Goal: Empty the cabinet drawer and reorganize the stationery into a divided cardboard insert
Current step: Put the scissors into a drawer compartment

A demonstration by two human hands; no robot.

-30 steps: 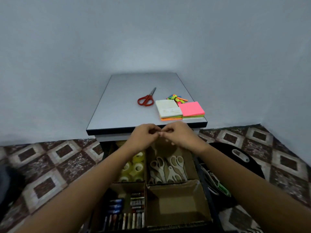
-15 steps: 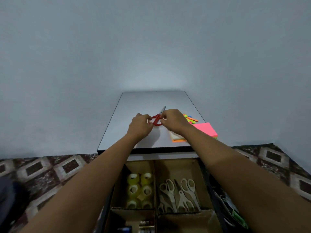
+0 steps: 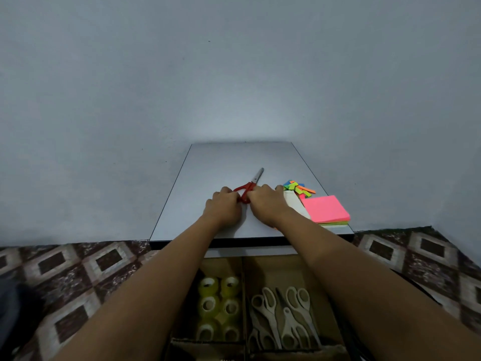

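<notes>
The red scissors (image 3: 250, 185) are seen on the grey cabinet top (image 3: 229, 160), blades closed and pointed away and slightly right. Their red handles are grasped from both sides: the left hand (image 3: 223, 207) is curled over the left loop, and the right hand (image 3: 266, 204) is curled over the right loop. The knuckles of the two hands are almost touching. Whether the scissors are lifted off the surface cannot be told.

A second ago the scissors were left untouched, and both hands were held together over the front edge of the drawer. Half a second ago the handles were already reached, and that hold is kept now.

Just right of the right hand, a white pad (image 3: 295, 205) is partly covered by the wrist. A pink sticky-note pad (image 3: 325, 208) is stacked on paler pads beside it, and coloured flags (image 3: 298, 187) are scattered behind.

Below the cabinet top, the cardboard insert (image 3: 243, 280) is seen in the open drawer. Yellowish tape rolls (image 3: 218, 306) are packed in its left compartment, and white scissors (image 3: 285, 317) are laid in its right one. The battery compartments seen a second ago are cut off by the lower edge. Patterned floor tiles (image 3: 78, 269) are seen on either side.
</notes>
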